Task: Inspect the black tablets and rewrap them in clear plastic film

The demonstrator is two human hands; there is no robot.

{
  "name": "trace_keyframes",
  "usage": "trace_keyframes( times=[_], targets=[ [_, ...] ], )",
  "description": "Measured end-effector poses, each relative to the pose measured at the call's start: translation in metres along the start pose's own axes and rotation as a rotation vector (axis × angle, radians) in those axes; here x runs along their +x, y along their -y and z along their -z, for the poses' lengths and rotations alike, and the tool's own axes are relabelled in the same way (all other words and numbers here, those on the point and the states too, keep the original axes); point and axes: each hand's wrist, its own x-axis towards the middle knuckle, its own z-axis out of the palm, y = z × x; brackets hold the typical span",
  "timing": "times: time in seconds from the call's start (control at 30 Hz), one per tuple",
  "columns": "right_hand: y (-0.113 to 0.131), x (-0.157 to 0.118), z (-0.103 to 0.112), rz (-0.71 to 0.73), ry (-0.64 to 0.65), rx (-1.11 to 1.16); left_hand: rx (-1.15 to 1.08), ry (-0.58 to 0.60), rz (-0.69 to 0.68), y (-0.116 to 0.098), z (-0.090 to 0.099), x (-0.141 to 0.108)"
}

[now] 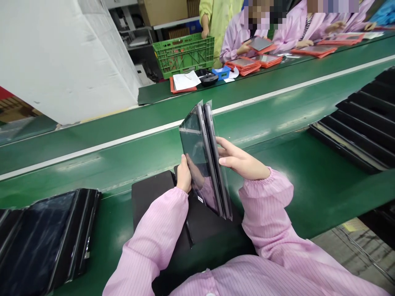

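Observation:
Two dark tablets with clear film on them stand on edge, close together, between my hands. My left hand (184,176) grips the left tablet (199,160) at its left edge, thumb up against the glossy screen. Against the outer face of the right tablet (212,135) rests my right hand (240,159), its fingers apart and partly hidden behind the film. Beneath them, black flat cases (152,193) lie on the green bench, with a dark gap between two of them.
Stacked tablets (52,234) lean at the left, and a row of black cases (367,119) fills the right. Beyond the green conveyor (123,144), co-workers in pink sit by orange-wrapped tablets (243,65). A green crate (185,55) and a blue tray (221,73) stand there too.

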Motion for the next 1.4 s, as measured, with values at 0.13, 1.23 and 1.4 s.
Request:
trace_keyframes(
  times=[0.13, 1.23, 1.4],
  targets=[
    [0.003, -0.002, 0.001, 0.006, 0.019, -0.029, 0.016, -0.011, -0.011, 0.0, 0.0, 0.001],
    [0.033, -0.032, -0.017, 0.073, -0.055, -0.252, -0.021, 0.046, -0.185, 0.011, 0.007, 0.003],
    [0.023, -0.022, -0.035, 0.23, -0.268, -0.155, -0.09, 0.102, -0.241, 0.014, 0.011, -0.004]
  ],
)
